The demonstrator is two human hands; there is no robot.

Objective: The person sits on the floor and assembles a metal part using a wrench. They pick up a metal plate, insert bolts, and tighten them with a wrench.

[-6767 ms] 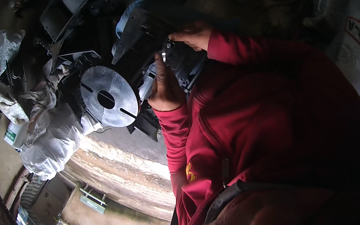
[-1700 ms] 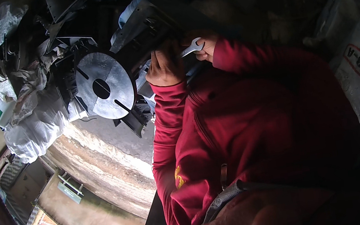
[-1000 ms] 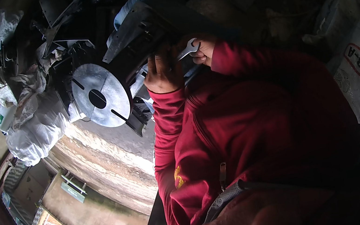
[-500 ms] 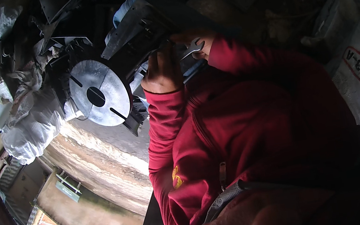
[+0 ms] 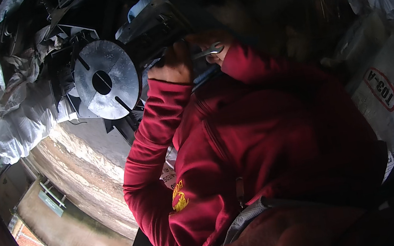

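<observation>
In shadow at the upper middle, my left hand (image 5: pixel 171 69) is closed against a dark metal assembly (image 5: pixel 154 34). Its fingertips, and whatever they grip, are lost in the dark. Just right of it, my right hand (image 5: pixel 220 56) is curled around a steel open-end wrench (image 5: pixel 207 52). The wrench's forked jaw lies over this hand, and its shaft points toward my left hand, where its far end is hidden. A round grey metal disc (image 5: pixel 120 76) with a central hole and two slots stands on the assembly, left of my left hand.
White plastic bags (image 5: pixel 28 131) and crumpled cloth hang at the left. Large printed sacks (image 5: pixel 380 89) stand at the right. Dark metal pieces (image 5: pixel 82 30) crowd the far side. Beyond the disc lies a pale worn floor edge (image 5: pixel 84 159). Blue material (image 5: pixel 149 1) shows behind the assembly.
My left forearm and elbow have swung outward to the left, and my left hand sits slightly higher in the picture. The whole view has shifted a little. The wrench stays by my right hand.
</observation>
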